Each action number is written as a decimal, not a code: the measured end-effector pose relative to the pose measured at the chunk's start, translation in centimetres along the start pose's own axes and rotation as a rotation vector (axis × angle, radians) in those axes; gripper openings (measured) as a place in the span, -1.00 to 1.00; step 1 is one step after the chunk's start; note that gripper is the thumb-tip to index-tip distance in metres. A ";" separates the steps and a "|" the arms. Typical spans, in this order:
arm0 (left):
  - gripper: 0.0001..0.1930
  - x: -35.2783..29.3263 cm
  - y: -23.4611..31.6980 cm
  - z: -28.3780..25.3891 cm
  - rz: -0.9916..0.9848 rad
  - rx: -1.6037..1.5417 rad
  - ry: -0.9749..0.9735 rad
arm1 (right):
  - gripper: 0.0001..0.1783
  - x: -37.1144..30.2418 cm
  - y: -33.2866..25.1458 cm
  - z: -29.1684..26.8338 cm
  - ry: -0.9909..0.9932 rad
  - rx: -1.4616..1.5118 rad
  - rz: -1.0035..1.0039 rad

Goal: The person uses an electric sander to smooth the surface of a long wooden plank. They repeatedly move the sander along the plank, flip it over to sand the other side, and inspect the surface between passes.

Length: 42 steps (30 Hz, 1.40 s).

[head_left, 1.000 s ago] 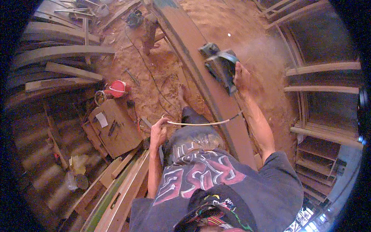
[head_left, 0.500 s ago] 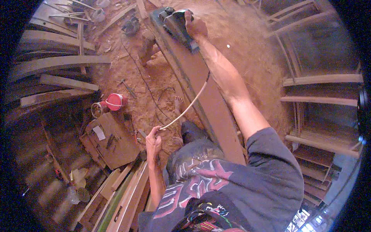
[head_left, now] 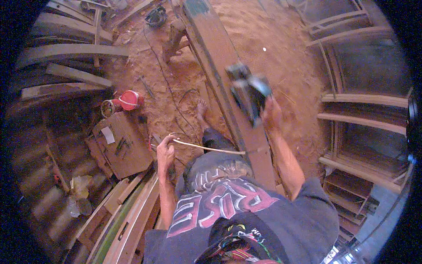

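Brown plank (head_left: 216, 43) (power tool (head_left: 249, 96) atop) over dusty floor (head_left: 290, 75).

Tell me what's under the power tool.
The plank lies under the power tool, which the right hand holds. The patch directly beneath is covered, so I can't see it.

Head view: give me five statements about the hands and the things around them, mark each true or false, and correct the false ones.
1. The right hand holds a dark power tool. True.
2. The power tool is over the long board. True.
3. The left hand is pressed flat on the long board. False: it is off to the board's left, holding a pale cord.
4. The red bucket is right of the long board. False: it is on the left, beside the brown box.
5. A white paper lies on the brown box. True.
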<state>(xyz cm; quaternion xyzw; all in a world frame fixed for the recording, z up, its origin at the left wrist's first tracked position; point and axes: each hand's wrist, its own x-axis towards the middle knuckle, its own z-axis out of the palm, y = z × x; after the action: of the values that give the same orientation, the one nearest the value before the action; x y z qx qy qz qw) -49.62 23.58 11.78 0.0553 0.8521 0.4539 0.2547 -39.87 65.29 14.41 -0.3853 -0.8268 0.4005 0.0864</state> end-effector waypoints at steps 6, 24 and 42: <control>-0.66 -0.4 1.9 4.8 0.005 0.060 -0.440 | -0.39 -19.0 10.0 -8.0 0.081 0.020 0.134; -0.62 -2.5 -2.2 3.3 0.002 0.145 -0.101 | -0.04 15.8 -9.2 6.7 0.152 -0.056 -0.265; -0.64 -2.2 0.0 2.2 -0.084 0.049 -0.116 | -0.52 -2.5 7.8 -0.6 0.027 -0.196 -0.283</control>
<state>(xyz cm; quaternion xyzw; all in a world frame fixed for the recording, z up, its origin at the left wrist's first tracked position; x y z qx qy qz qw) -46.63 24.53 11.64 0.0519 0.8484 0.4177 0.3210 -33.45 66.91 9.51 -0.2771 -0.9066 0.2967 0.1151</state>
